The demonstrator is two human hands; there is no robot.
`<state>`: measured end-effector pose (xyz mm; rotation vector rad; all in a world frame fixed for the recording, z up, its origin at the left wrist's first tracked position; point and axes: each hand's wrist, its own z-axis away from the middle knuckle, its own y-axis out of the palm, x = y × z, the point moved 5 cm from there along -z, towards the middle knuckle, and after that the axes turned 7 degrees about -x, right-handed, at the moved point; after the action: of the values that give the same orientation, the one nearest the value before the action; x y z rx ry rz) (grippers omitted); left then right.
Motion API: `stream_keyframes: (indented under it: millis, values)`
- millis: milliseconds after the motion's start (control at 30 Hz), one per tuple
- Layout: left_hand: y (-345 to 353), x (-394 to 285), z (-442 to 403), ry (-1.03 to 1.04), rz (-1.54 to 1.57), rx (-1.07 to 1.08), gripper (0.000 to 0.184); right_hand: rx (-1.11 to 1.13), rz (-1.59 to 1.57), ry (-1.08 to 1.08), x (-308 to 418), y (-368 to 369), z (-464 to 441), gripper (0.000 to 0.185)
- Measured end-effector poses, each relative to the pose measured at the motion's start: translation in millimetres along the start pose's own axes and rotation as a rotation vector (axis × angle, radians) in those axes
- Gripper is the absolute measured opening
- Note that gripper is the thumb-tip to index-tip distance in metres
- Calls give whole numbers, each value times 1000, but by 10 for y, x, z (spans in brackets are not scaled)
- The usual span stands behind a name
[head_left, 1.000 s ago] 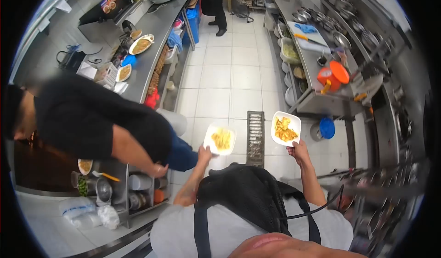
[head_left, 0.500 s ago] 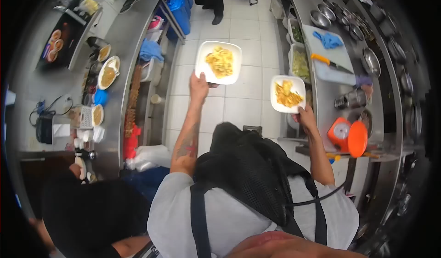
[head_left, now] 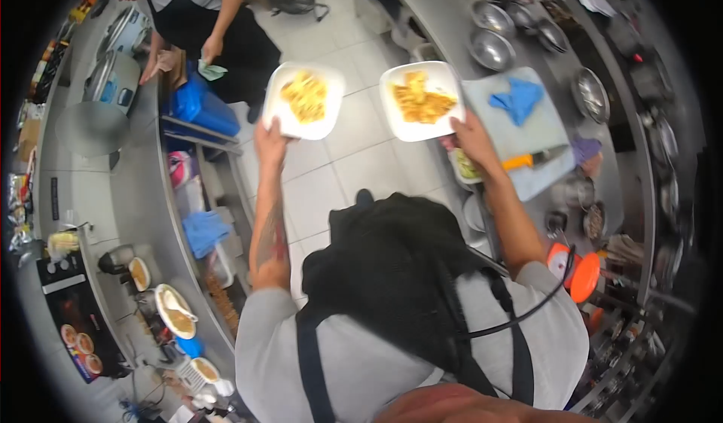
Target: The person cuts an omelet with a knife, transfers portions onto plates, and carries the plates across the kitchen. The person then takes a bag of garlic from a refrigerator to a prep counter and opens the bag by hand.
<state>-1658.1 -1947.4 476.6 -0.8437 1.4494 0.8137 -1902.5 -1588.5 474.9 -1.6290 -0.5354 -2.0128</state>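
Observation:
Two white, rounded-square dishes of yellow-orange food are held out in front of me above the tiled floor. My left hand (head_left: 271, 143) is closed on the near left edge of one white dish (head_left: 331, 114), its thumb on the rim and its other fingers mostly underneath. At the near right corner of the other white dish (head_left: 388, 95), my right hand (head_left: 473, 138) grips the rim. The food in the left dish looks paler; what each food is I cannot tell. Both dishes are roughly level and apart from each other.
A steel counter on the right carries a cutting board (head_left: 546, 95) with a blue cloth (head_left: 517, 101), an orange-handled knife (head_left: 533, 158) and metal bowls (head_left: 492, 49). Along the left counter stand plates of food (head_left: 175, 311). Ahead, a person in a black apron (head_left: 197, 28) wipes beside a blue bin (head_left: 202, 111).
I have moved forward and my view has turned rightward. The right dish has risen and come closer to the left one. The person ahead now shows down to the counter.

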Motion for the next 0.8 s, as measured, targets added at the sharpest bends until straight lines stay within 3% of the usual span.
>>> stream_keyframes:
  millis: [67, 267, 533, 600, 633, 667, 733, 767, 800]
  values:
    - [268, -231, -591, 19, -90, 8, 30, 24, -21, -43, 92, -54, -168, 24]
    - [1596, -399, -2145, -14, -56, 228, 31, -206, -137, 168, -74, -385, -887, 24]
    - [2547, -174, -3450, 18, 115, 257, 29, -433, -248, 286, -126, -654, -2246, 25]
    - [2618, -128, -3662, -55, 192, 67, 32, -355, -142, 325, -76, -795, -2803, 25]
    - [2650, -348, -3756, 4, 15, 148, 30, -319, -163, 330, -44, -831, -3085, 26]
    - [2710, -366, -3858, -135, 7, 147, 32, -325, -187, 340, -46, -970, -3267, 27]
    - [2926, 30, -4331, -76, -35, 113, 33, -290, -108, 339, -38, -1145, -3760, 32]
    - [3000, 55, -4346, -183, 89, 71, 36, -462, -509, 198, 405, -745, -3765, 33]
    - [3182, 148, -4515, -198, 106, 127, 34, -465, -404, 208, 464, -782, -3942, 32]
